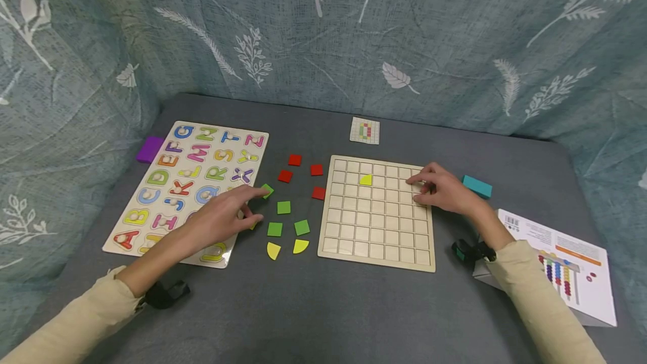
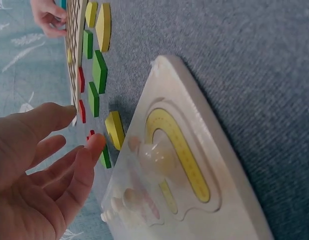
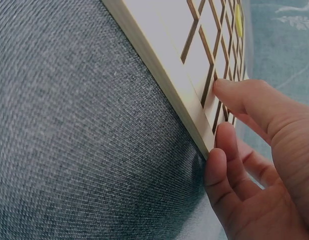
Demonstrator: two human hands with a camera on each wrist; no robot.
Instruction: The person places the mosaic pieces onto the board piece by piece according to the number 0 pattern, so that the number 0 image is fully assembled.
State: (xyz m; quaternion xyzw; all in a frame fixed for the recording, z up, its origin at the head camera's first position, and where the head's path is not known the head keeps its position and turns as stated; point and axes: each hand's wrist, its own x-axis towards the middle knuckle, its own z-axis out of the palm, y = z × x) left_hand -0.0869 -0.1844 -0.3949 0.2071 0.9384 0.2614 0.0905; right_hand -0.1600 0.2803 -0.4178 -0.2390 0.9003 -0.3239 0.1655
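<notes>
My left hand (image 1: 222,212) reaches over the right side of a wooden alphabet puzzle board (image 1: 118,245), its thumb and fingers spread apart. Its index fingertip is right at a green square tile (image 1: 268,190), and the thumb partly covers a yellow piece (image 2: 114,130). At the right side of a wooden grid board (image 1: 376,263), my right hand (image 1: 445,190) rests its fingertips on the border, fingers loosely bent. One yellow quarter-circle tile (image 1: 366,180) sits in a cell of the grid. Between the boards lie more green tiles (image 1: 283,207), red square tiles (image 1: 295,160) and yellow quarter-circles (image 1: 300,246).
A small pattern card (image 1: 364,130) lies behind the grid board. On the right are a teal block (image 1: 477,186) and a white box with an abacus picture (image 1: 571,280). A purple block (image 1: 149,149) lies beside the alphabet board's left edge. A patterned curtain (image 1: 303,44) hangs behind the table.
</notes>
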